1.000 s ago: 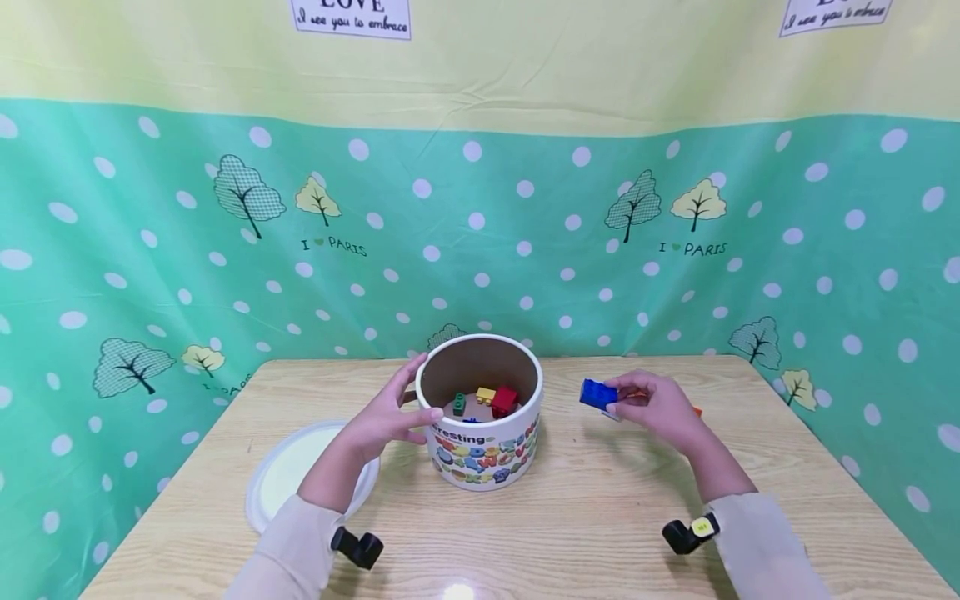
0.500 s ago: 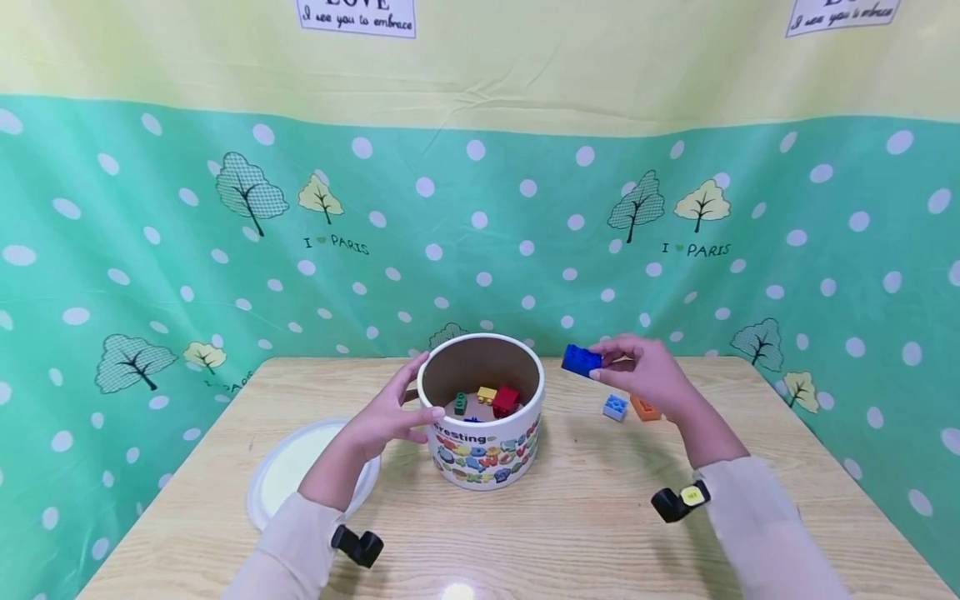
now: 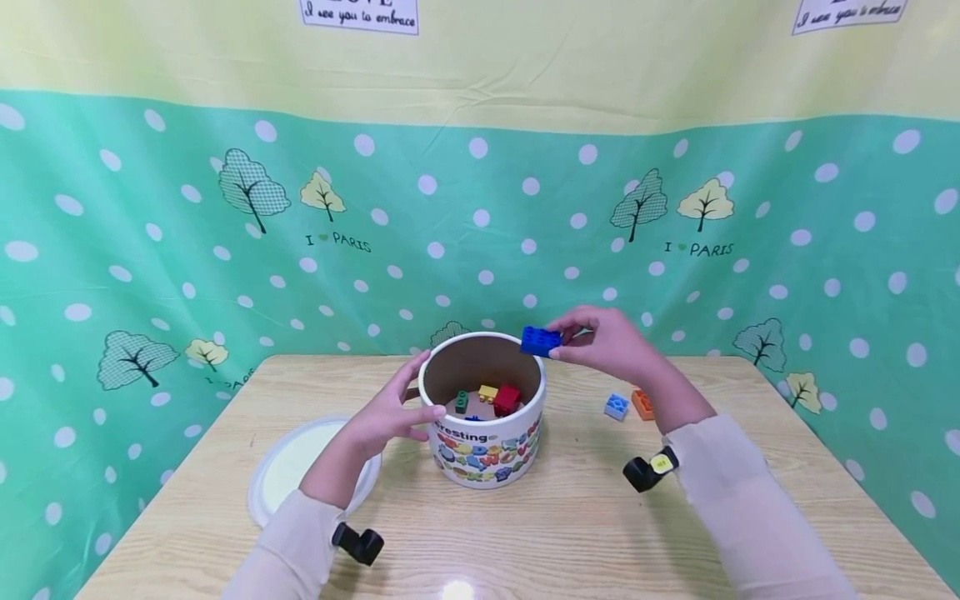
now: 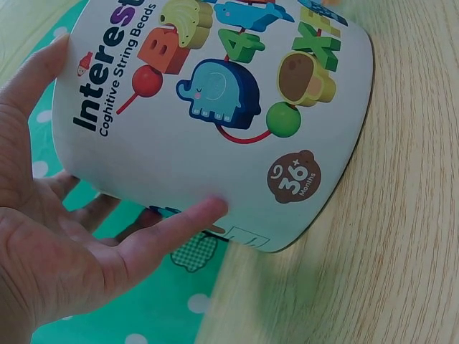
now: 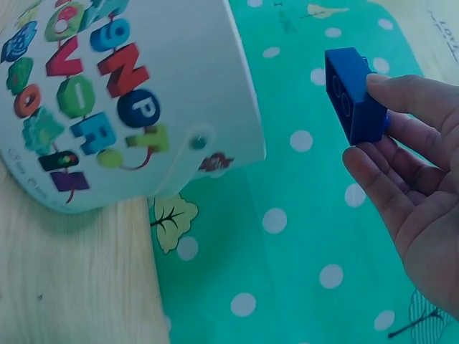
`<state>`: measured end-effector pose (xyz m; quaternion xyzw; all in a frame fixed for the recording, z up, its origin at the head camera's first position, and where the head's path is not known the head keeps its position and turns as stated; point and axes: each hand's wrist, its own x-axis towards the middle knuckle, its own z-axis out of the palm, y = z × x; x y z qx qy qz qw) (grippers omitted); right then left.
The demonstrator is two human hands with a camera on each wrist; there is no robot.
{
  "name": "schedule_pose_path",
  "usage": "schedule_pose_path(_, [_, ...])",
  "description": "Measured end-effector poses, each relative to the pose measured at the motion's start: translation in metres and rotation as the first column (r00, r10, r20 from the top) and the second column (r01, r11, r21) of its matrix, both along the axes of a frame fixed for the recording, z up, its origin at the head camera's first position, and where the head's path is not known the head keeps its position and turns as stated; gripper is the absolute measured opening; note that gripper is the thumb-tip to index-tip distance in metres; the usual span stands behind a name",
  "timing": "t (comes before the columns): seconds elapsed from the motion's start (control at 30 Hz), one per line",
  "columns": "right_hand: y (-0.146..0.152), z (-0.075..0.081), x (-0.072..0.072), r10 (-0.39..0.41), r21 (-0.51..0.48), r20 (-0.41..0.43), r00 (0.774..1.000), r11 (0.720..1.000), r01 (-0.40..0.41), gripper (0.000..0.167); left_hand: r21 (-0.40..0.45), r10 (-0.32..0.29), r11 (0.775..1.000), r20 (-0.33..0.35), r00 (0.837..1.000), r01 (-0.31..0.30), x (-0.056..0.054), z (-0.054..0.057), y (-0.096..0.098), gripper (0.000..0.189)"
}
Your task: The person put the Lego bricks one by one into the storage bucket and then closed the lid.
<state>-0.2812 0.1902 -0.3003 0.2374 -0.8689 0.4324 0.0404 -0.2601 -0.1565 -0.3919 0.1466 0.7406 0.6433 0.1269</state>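
The right hand point(image 3: 603, 337), nearer the dark-blue toy brick point(image 3: 542, 342), pinches one end of it by the right rim of the letter-printed bucket point(image 3: 483, 477), the brick's long axis running sideways toward the opening, while the left hand point(image 3: 385, 418) rests, fingers spread, against the bucket's opposite side
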Motion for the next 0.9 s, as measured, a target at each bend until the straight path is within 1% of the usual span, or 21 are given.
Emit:
schedule_pose_path(0.13, [-0.01, 0.007, -0.006, -0.003, 0.023, 0.001, 1.0, 1.0, 0.003, 0.03, -0.003, 0.001, 1.0, 0.0, 1.0, -0.001, 0.0, 0.0, 0.0, 0.097])
schedule_pose_path(0.27, [-0.017, 0.009, -0.014, -0.009, 0.062, 0.007, 1.0, 0.998, 0.008, 0.03, -0.004, -0.001, 1.0, 0.001, 1.0, 0.001, -0.001, -0.001, 0.0, 0.097])
schedule_pose_path(0.43, [-0.027, 0.011, -0.023, 0.029, 0.099, 0.008, 1.0, 0.995, -0.03, 0.03, -0.006, 0.002, 1.0, 0.008, 1.0, -0.002, 0.0, -0.001, 0.001, 0.097])
schedule_pose_path(0.53, [-0.033, 0.012, -0.028, 0.044, 0.125, 0.034, 0.998, 0.991, -0.048, 0.029, -0.007, 0.004, 1.0, 0.009, 1.0, -0.004, 0.0, 0.0, 0.001, 0.097])
schedule_pose_path(0.7, [-0.041, 0.011, -0.036, 0.044, 0.161, 0.088, 0.995, 0.985, -0.058, 0.029, -0.009, 0.0, 1.0, 0.01, 1.0, 0.0, 0.001, 0.0, 0.001, 0.097])
schedule_pose_path(0.9, [-0.048, 0.005, -0.048, 0.041, 0.146, 0.139, 0.989, 0.987, -0.061, 0.028, 0.002, -0.001, 1.0, 0.005, 1.0, 0.001, 0.001, 0.0, 0.0, 0.097])
